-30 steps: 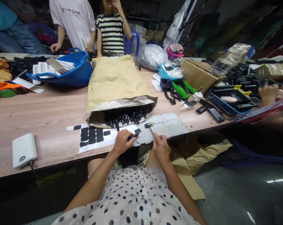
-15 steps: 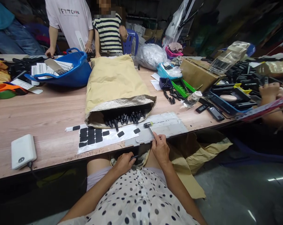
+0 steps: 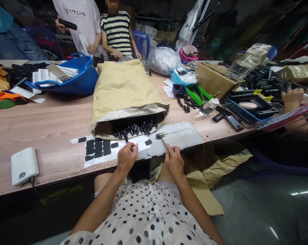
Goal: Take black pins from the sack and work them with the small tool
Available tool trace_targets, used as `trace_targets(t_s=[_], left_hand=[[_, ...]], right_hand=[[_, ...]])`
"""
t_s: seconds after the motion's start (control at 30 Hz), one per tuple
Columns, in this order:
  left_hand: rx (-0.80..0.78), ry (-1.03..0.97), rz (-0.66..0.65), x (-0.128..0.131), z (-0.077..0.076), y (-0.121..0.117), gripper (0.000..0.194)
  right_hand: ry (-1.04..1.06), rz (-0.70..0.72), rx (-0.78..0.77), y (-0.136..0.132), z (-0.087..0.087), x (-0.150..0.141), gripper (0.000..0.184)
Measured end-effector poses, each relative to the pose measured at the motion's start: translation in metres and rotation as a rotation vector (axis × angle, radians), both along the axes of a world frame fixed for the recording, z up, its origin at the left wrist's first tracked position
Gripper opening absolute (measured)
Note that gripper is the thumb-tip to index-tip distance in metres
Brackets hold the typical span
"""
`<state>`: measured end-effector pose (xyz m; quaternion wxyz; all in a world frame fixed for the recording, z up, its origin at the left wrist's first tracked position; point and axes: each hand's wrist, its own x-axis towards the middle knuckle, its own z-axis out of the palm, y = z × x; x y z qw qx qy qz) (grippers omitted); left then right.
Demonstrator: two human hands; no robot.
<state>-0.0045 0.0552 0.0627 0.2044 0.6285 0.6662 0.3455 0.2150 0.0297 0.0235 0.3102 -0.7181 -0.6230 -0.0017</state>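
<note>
Fingers of right hand [image 3: 174, 161] wrap the hammer [image 3: 160, 135] handle, head over grey board [image 3: 186, 136], front edge of desk [image 3: 54, 129]; left hand [image 3: 127, 158] curled at black piece [image 3: 125, 136], grip unclear. Best pinch its near end, draw straight, clear of paper bag [image 3: 123, 85] lip.

Dim, dark background; pale glare streaks the floor [image 3: 271, 204], and the wide view stretches and blurs toward the right edge.
</note>
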Motion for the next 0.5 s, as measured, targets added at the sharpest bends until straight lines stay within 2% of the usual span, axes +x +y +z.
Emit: trace_targets(t_s=[0.1,0.17,0.23,0.33,0.43,0.5], left_hand=[[-0.121,0.142,0.301,-0.013,0.011,0.029,0.023],[-0.244,0.21,0.368,-0.017,0.016,0.042,0.028],[-0.319,0.249,0.37,-0.018,0.018,0.048,0.03],[-0.348,0.272,0.358,-0.017,0.017,0.049,0.027],[-0.272,0.269,0.325,-0.016,0.014,0.041,0.022],[-0.148,0.261,0.217,-0.015,0.01,0.033,0.018]], right_hand=[[0.001,0.001,-0.006,0.0,0.0,0.0,0.04],[0.002,0.0,-0.011,0.0,0.0,-0.001,0.04],[0.005,-0.004,-0.02,0.0,0.0,-0.001,0.04],[0.007,-0.004,-0.026,0.0,0.001,-0.001,0.04],[0.001,-0.002,-0.018,0.0,0.002,-0.001,0.04],[-0.008,0.0,-0.024,0.0,0.003,-0.001,0.04]])
